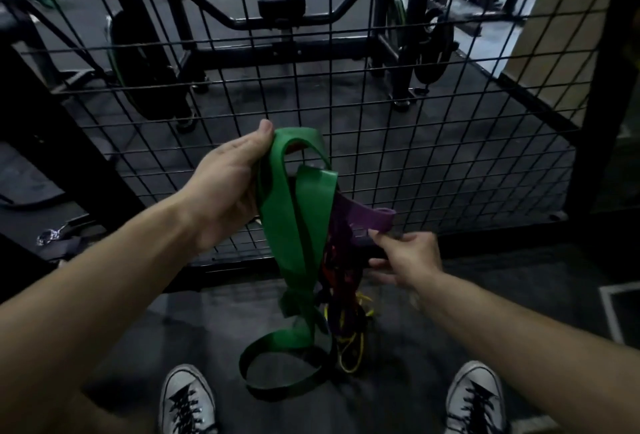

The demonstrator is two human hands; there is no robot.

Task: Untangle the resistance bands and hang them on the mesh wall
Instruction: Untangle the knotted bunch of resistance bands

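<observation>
A tangled bunch of resistance bands hangs in front of me. My left hand [228, 187] grips its top, where a wide green band [294, 225] loops over my fingers and trails down to the floor. A purple band [370, 218] sticks out to the right; my right hand [405, 260] pinches it just below its end. Darker red and purple bands [341, 270] and a thin yellow band [353, 347] hang knotted in the middle. The black mesh wall [433, 121] stands right behind the bunch.
My two grey sneakers, the left shoe [187, 402] and the right shoe [474, 399], stand on the dark gym floor. Behind the mesh are a black weight rack [277, 49] and weight plates [433, 52]. A black post [602, 104] frames the mesh on the right.
</observation>
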